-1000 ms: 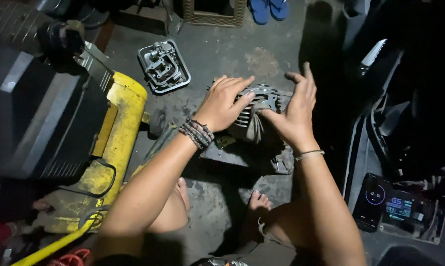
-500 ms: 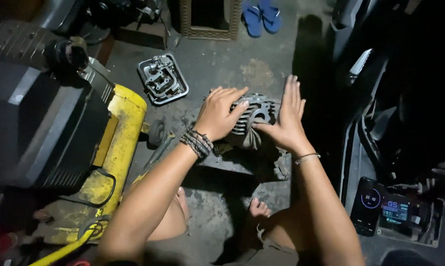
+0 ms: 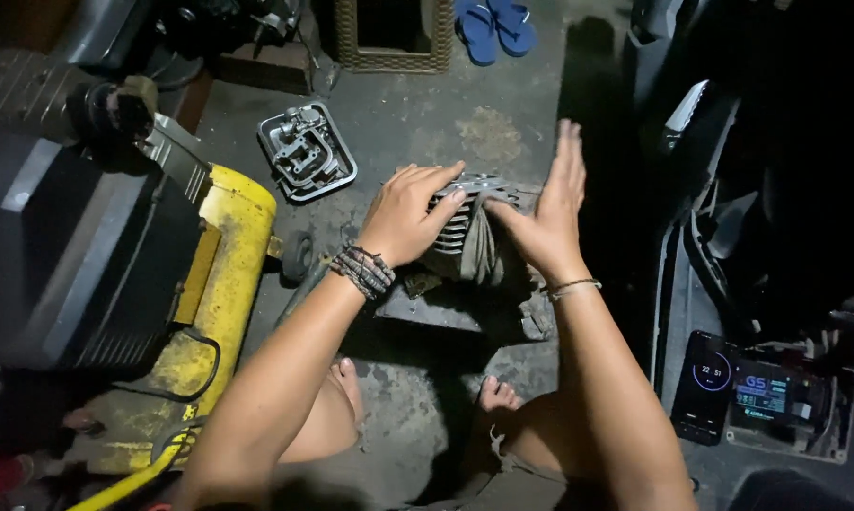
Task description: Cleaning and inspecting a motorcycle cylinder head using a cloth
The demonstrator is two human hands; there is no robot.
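Item: grey, ribbed metal engine cylinder with cooling fins [image 3: 465, 232], dull and grimy, standing on a dark flat metal block [image 3: 455, 308] on the stained concrete floor [image 3: 417, 114], in the middle of the view between the person's two hands. The fins run in stacked rows down its side; its upper face shows a lighter, machined edge. A strip of greyish cloth [image 3: 484, 255] hangs against its near side.

Left hand [image 3: 406, 216]: laid over the left flank of the cylinder, palm down, fingers curled and slightly spread across the fins, fingertips touching the upper edge. A band of dark beaded bracelets sits on the wrist.

Right hand [image 3: 548, 213]: set against the right flank, palm turned inward, fingers straight and pressed together, pointing away from the person; the thumb reaches toward the cylinder's top. A thin cord bracelet circles the wrist.

Surroundings: yellow metal machine frame [image 3: 228, 255] at left; grey cast metal engine cover [image 3: 306, 151] lying on the floor beyond the cylinder; pair of blue sandals [image 3: 495, 24] at top; dark phone with lit screen [image 3: 706, 383] at lower right.
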